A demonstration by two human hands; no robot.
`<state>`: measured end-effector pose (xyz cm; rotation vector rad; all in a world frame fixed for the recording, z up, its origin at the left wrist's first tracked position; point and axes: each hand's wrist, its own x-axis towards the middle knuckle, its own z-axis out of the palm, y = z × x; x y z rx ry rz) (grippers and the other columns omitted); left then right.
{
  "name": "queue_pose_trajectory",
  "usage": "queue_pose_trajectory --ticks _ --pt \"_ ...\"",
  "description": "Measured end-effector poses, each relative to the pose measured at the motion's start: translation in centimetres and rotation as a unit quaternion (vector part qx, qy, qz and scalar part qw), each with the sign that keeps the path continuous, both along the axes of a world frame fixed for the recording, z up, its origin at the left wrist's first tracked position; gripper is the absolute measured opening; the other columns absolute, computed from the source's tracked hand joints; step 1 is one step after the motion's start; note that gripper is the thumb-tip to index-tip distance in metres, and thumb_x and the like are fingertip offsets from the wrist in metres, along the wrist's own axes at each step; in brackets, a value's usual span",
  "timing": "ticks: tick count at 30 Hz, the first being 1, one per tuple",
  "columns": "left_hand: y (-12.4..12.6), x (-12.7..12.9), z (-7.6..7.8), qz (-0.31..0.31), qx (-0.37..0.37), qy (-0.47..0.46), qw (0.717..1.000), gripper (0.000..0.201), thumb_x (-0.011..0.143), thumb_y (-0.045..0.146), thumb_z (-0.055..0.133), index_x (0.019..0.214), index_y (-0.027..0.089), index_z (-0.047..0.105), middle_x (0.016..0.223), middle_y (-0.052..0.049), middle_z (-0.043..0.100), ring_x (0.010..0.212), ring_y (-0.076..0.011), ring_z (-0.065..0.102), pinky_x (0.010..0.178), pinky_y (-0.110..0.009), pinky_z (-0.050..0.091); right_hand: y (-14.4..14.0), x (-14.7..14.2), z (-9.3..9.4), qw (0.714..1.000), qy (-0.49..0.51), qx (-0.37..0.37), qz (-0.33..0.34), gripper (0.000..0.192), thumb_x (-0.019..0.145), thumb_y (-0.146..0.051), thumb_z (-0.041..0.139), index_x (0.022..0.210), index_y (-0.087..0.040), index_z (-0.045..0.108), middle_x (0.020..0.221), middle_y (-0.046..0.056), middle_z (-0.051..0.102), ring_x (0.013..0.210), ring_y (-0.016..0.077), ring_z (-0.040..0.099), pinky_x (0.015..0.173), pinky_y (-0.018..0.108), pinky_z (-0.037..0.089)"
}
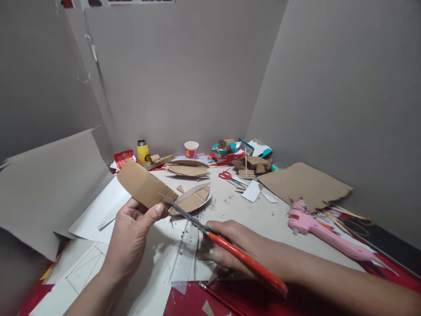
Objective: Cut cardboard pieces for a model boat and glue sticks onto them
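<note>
The scissors handle (245,258) is orange-red; cardboard strip (140,184), brown; glue gun (324,235), pink

Red surface (179,303) under a white sheet (266,221), with clear ruler (184,259), pink glue gun (324,233).

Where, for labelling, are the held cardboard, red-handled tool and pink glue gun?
Held cardboard (140,182), head view: its broad face.
Red-handled tool (246,260), head view: its red handle.
Pink glue gun (329,238), head view: its handle.

We see only part of the left hand (136,232): cardboard (141,182) hides some fingers | scissors (245,256) mask part of our right hand (235,237) | frame edges cut both forearms (329,276) | top edge crops the poster (141,1) | cup (191,150) lettering too small for us to read
</note>
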<state>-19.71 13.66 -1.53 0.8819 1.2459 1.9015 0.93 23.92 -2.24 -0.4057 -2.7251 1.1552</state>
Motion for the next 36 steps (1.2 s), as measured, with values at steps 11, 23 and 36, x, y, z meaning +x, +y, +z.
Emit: queue_pose_trajectory --ticks 11,23,36 --pt "-0.2 0.4 -0.1 -0.039 0.004 -0.009 0.999 0.029 0.069 0.024 0.077 0.096 0.016 0.072 0.092 -0.009 0.074 0.081 -0.0194 0.068 0.073 -0.028 0.055 -0.8 0.2 0.5 0.999 -0.048 0.002 -0.016 0.038 0.087 -0.056 0.04 0.083 -0.018 0.045 0.072 0.001 0.049 0.06 0.0125 0.04 0.056 0.025 0.036" --pt "-0.3 0.6 0.0 -0.054 0.002 0.0 0.999 0.03 0.066 0.025 0.079 0.093 0.013 0.072 0.084 -0.01 0.073 0.069 -0.0172 0.064 0.062 -0.027 0.053 -1.0 0.9 1.2 0.999 -0.053 -0.006 -0.008 0.048 0.085 -0.066 0.038 0.086 -0.018 0.044 0.078 0.002 0.051 0.065 0.014 0.041 0.06 0.026 0.039" --pt "-0.6 0.5 0.5 -0.112 -0.013 0.016 0.993 0.023 0.069 0.024 0.077 0.09 0.015 0.071 0.08 -0.005 0.071 0.068 -0.0133 0.06 0.064 -0.025 0.05 -1.1 1.4 0.1 1.0 -0.006 -0.01 0.025 0.052 0.089 -0.064 0.032 0.091 -0.015 0.05 0.076 0.003 0.052 0.065 0.0131 0.045 0.061 0.025 0.041"
